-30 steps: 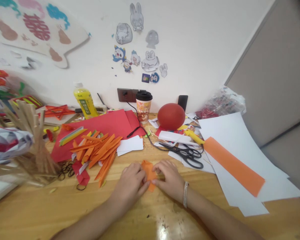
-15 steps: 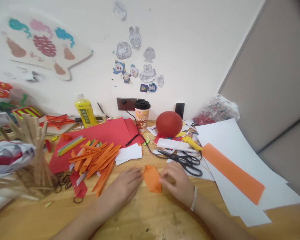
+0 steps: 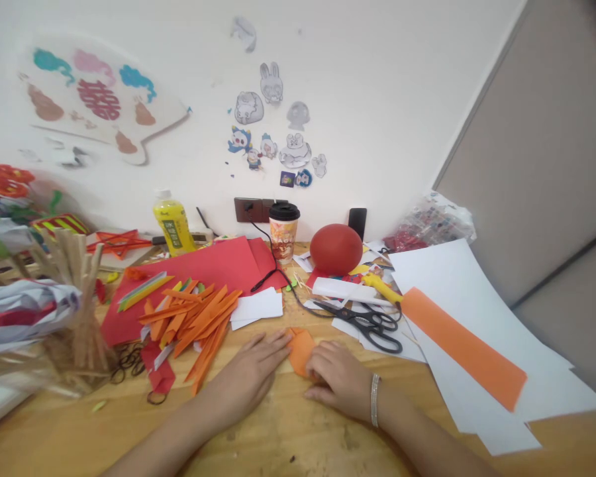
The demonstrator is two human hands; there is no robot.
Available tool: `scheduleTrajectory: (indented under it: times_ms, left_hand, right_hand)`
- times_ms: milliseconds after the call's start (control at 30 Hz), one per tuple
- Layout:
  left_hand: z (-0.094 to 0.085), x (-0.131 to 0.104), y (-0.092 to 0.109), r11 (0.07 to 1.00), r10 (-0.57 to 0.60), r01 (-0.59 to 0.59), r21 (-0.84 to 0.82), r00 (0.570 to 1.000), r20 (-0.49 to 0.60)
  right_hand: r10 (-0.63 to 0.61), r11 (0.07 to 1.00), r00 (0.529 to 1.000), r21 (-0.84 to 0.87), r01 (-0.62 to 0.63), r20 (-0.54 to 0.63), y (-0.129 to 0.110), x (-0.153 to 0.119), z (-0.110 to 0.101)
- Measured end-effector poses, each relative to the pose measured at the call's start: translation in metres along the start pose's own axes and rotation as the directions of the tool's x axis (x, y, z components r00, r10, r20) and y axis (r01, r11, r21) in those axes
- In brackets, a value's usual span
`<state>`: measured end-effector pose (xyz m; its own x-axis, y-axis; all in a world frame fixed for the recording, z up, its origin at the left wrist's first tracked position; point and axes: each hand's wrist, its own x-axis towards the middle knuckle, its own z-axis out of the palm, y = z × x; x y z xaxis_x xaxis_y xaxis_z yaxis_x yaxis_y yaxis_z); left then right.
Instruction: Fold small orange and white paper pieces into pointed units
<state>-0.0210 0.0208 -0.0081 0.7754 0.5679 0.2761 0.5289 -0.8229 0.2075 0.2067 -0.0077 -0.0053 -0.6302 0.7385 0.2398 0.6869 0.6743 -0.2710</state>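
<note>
A small piece of folded orange paper point(image 3: 300, 350) lies on the wooden table between my hands, its corners turned in. My left hand point(image 3: 258, 364) rests flat with its fingers stretched out, the fingertips on the paper's left edge. Curled over the lower right edge is my right hand point(image 3: 338, 377), its bent fingers pressed down on the paper; they cover that side, and the thumb sits lower on the table. Left of my left hand is a heap of folded orange paper strips point(image 3: 203, 318). Small white paper sheets point(image 3: 257, 307) lie just beyond the folded piece.
Black scissors point(image 3: 365, 323) lie beyond my right hand. A long orange strip point(image 3: 467, 348) sits on white sheets point(image 3: 457, 278) to the right. Behind stand a lidded cup point(image 3: 283, 235), a red balloon point(image 3: 336, 249) and a yellow bottle point(image 3: 173, 225). Wooden sticks point(image 3: 87, 298) fill the left.
My right hand has shifted left and lower, its fingers now curled over the paper's right side. The left hand's fingertips have moved slightly right, onto the paper's edge.
</note>
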Motion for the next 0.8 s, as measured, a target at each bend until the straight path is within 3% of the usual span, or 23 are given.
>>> scheduleTrajectory:
  times_ms: [233,400,600,800]
  left_hand:
    - [-0.007,0.001,0.009,0.995,0.098,-0.099,0.002,0.977,-0.188]
    - [-0.008,0.002,0.012,0.999,0.026,-0.03,-0.014,0.978,-0.206]
    - [-0.004,0.003,0.009,0.996,-0.031,0.011,-0.093,0.975,-0.221]
    - [-0.006,0.005,0.009,0.993,-0.05,0.031,-0.118,0.987,-0.154]
  right_hand:
    - [-0.128,0.966,0.982,-0.244,0.091,-0.139,0.011,-0.002,-0.003]
    - [-0.176,0.947,0.97,-0.299,0.12,-0.168,0.017,-0.002,-0.005]
    - [-0.09,0.965,0.986,-0.256,0.051,-0.141,0.019,0.0,-0.003]
    - [-0.066,0.949,0.993,-0.315,0.03,-0.103,0.019,0.003,0.001]
